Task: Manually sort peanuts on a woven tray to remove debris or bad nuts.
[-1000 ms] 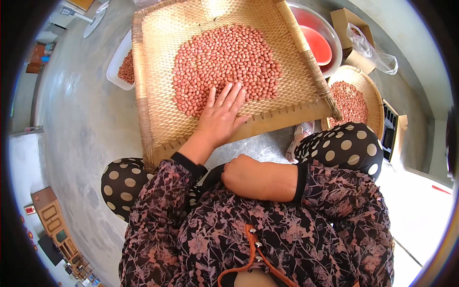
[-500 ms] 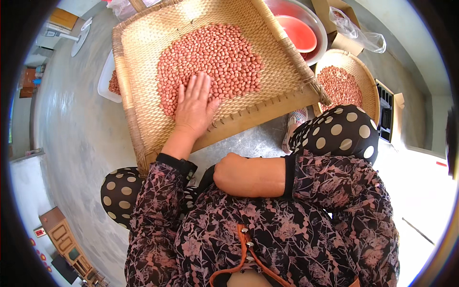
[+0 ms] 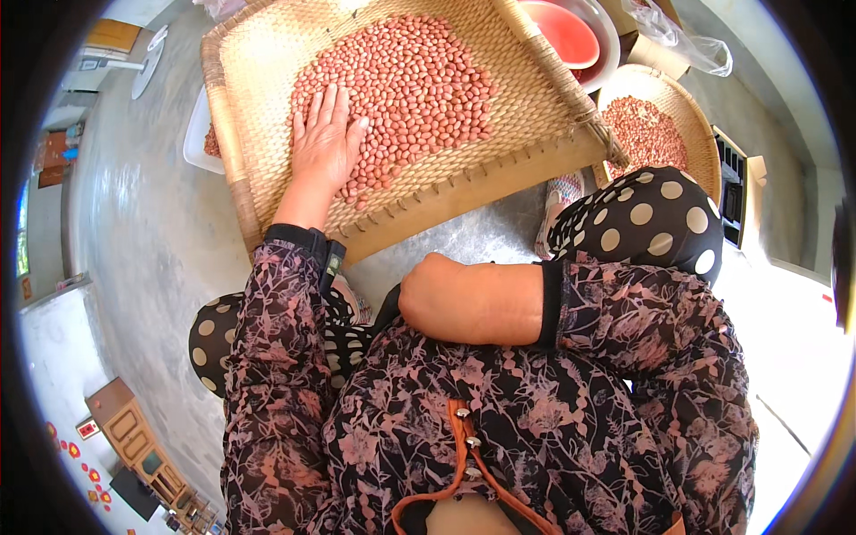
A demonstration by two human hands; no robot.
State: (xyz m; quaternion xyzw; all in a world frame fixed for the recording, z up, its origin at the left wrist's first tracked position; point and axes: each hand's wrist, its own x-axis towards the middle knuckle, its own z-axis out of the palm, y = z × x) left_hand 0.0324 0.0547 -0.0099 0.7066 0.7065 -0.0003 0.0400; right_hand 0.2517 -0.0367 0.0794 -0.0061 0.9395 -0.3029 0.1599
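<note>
One white tub (image 3: 195,134), partly blocked by a woven tray (image 3: 254,98), contains reddish kernels (image 3: 211,143). The tray, one unit, holds a single spread of red-skinned peanuts (image 3: 410,85), too numerous to count. Left hand (image 3: 323,152): flat on the spread's left side, fingers extended, gripping nothing. Right hand (image 3: 426,294): below the tray, fingers hidden, grip cannot be determined. Farther right: one red bowl (image 3: 568,36) within one metal basin (image 3: 613,45); one round basket (image 3: 701,134) containing paler peanuts (image 3: 646,134).

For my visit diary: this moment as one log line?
left hand: flat on reddish oval peanuts; peanuts: in squarish tan woven tray; right hand: off tray, grip unclear
</note>
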